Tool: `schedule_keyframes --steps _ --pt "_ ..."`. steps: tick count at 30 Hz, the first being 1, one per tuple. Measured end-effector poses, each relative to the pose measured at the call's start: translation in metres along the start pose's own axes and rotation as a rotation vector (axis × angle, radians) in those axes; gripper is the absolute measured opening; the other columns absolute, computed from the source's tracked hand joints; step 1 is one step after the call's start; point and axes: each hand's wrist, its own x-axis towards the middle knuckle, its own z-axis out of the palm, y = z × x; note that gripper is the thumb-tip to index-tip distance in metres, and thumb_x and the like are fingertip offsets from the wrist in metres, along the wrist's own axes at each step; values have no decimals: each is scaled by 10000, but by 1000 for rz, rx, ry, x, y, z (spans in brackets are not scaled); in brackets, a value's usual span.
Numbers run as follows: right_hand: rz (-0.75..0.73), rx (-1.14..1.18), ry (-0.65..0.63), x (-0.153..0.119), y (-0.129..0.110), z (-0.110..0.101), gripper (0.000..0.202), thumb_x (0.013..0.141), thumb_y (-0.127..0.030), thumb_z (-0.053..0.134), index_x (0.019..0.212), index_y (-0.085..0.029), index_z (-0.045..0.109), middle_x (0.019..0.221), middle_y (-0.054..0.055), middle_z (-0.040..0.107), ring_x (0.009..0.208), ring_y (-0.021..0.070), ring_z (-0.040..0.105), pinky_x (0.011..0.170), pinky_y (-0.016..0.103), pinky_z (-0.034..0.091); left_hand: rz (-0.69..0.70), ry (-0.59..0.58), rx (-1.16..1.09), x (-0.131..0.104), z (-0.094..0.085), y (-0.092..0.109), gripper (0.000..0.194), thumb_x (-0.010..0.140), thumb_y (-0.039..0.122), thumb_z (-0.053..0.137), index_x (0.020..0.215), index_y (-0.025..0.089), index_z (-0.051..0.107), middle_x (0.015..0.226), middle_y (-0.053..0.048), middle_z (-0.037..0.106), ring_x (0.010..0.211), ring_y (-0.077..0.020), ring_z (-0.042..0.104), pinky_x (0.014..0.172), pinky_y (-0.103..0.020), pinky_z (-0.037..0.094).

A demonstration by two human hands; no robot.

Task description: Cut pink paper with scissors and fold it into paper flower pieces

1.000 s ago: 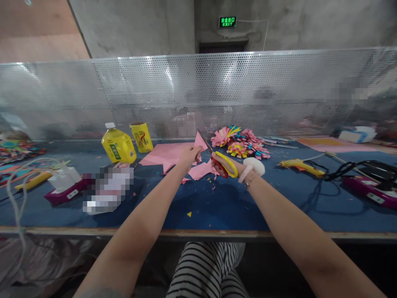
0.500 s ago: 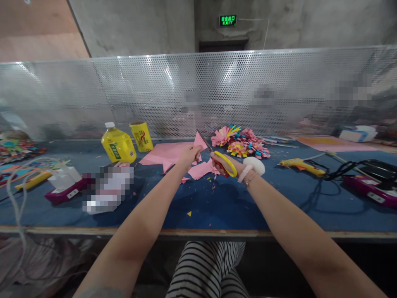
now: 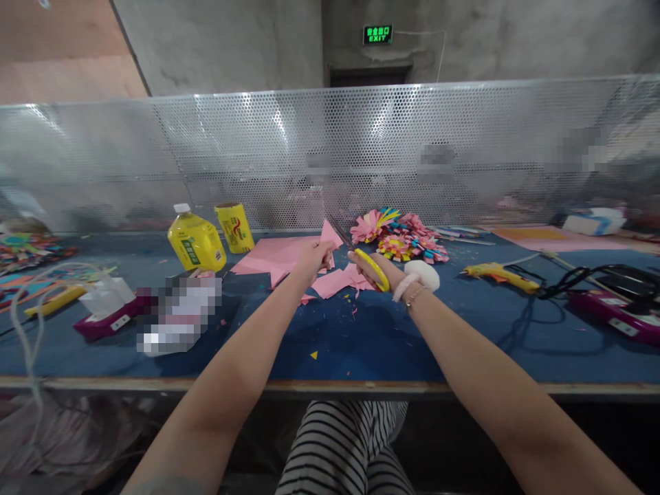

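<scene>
My left hand (image 3: 320, 258) pinches a folded, pointed piece of pink paper (image 3: 330, 234) above the table. Closed round yellow-handled scissors (image 3: 382, 275) is my right hand (image 3: 365, 267); the blades point up and away, alongside the right edge of the pink piece. Whether the blades touch the paper I cannot tell. Beneath and behind my hands lie pink sheets (image 3: 262, 253) and cut pink pieces (image 3: 333, 282). Several fringed paper flowers (image 3: 407, 237) in pink, yellow and blue are heaped just beyond my right hand.
A yellow liquid bottle (image 3: 196, 240) and a yellow canister (image 3: 235, 228) stand at the left. A yellow glue gun (image 3: 501, 278) and a purple power strip (image 3: 613, 313) with black cables lie at the right. Another purple strip (image 3: 111, 320) is at the left. A perforated metal screen (image 3: 247, 158) runs behind.
The scissors have turned in my right hand: their handles look closer together, the red inner part is hidden and the blades show more. My left hand and the paper have barely moved.
</scene>
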Motion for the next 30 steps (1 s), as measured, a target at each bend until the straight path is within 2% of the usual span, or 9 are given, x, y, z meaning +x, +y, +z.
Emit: schedule_keyframes --steps 4,6,9,13,16,19,22,26,30 --pt "-5 -375 97 7 10 -9 481 678 -612 475 569 -149 549 533 108 552 565 196 565 515 277 393 -57 8 -7 2 -1 -3 222 665 275 532 508 150 436 400 30 427 360 -57 383 404 -197 314" --pt "-13 -568 147 11 17 -13 471 658 -577 524 629 -113 600 688 169 608 759 250 588 619 282 402 -98 19 -27 3 -2 -5 178 653 296 558 597 136 503 497 2 514 412 -65 433 453 -207 366" --pt "75 -785 116 12 25 -17 516 699 -542 484 788 -59 642 840 222 620 853 270 585 670 283 404 -148 21 -26 5 -3 -9 167 665 283 524 692 121 557 635 -40 587 471 -80 478 534 -247 425" --pt "148 -820 59 9 31 -21 472 723 -459 482 870 -38 637 913 242 606 871 283 583 647 290 407 -141 -40 -39 7 -5 -16 210 680 271 428 669 114 567 649 -45 571 500 -90 486 529 -243 422" --pt "147 -795 122 8 31 -22 417 704 -400 519 859 -28 624 924 249 597 877 298 571 653 307 404 -79 -108 52 7 -6 -21 141 630 245 482 557 127 508 534 -6 491 480 -81 446 510 -221 407" --pt "-16 -641 242 10 27 -20 327 730 -357 496 812 -61 609 895 199 606 864 248 561 707 308 396 -48 -118 141 7 -6 -26 142 610 253 538 544 141 478 523 12 461 503 -83 441 504 -215 411" --pt "-233 -171 122 13 21 -12 311 775 -386 421 763 -123 585 827 90 612 769 145 555 688 250 406 -64 -124 185 6 -3 -28 151 601 269 589 616 152 495 554 26 469 518 -74 436 494 -201 407" --pt "-168 390 -6 15 17 2 232 634 -361 584 624 -142 509 603 -12 531 588 77 510 590 198 410 -35 -173 221 5 1 -28 204 589 283 631 627 145 486 517 47 439 477 -53 398 478 -189 383" --pt "-105 520 4 16 17 5 267 529 -327 678 557 -134 495 526 -26 513 521 58 483 545 187 394 96 -106 329 9 -1 -31 205 601 280 627 649 140 486 510 46 443 465 -57 396 453 -186 336"
